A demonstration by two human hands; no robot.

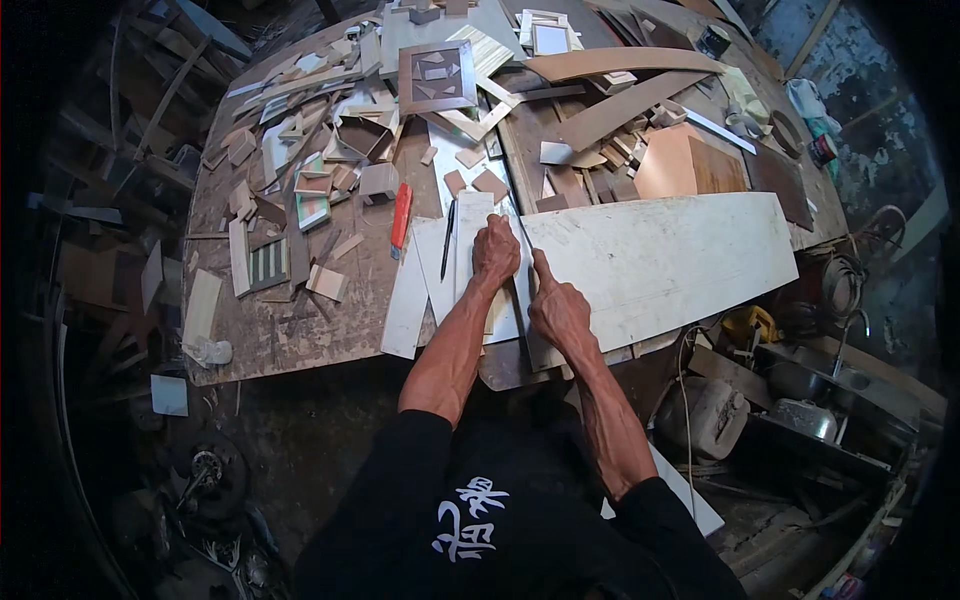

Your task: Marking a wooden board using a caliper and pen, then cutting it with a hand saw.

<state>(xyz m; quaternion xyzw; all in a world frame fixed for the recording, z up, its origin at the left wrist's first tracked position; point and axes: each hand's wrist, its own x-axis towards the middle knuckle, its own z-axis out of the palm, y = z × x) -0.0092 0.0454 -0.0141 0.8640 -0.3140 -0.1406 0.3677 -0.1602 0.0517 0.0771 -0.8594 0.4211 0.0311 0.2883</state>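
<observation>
My left hand (495,250) is closed in a fist, pressed down on a narrow white strip (474,206); whatever its fingers hold is hidden. Beside it, my right hand (560,312) rests at the left end of a long white board (670,250). Its index finger points away from me, while the other fingers curl under. A thin dark line near that fingertip may be a tool or an edge; I cannot tell. Left of the strip lie a black pen-like stick (447,240), more white pieces (405,308) and a red-handled tool (401,215).
Wood offcuts (345,135) crowd the worn workbench (290,340). A small framed panel (437,76) and curved brown boards (630,65) lie toward the far side. Cans (714,41) stand at the far right. A pale jug (705,415) and metal basin (803,420) sit below, right.
</observation>
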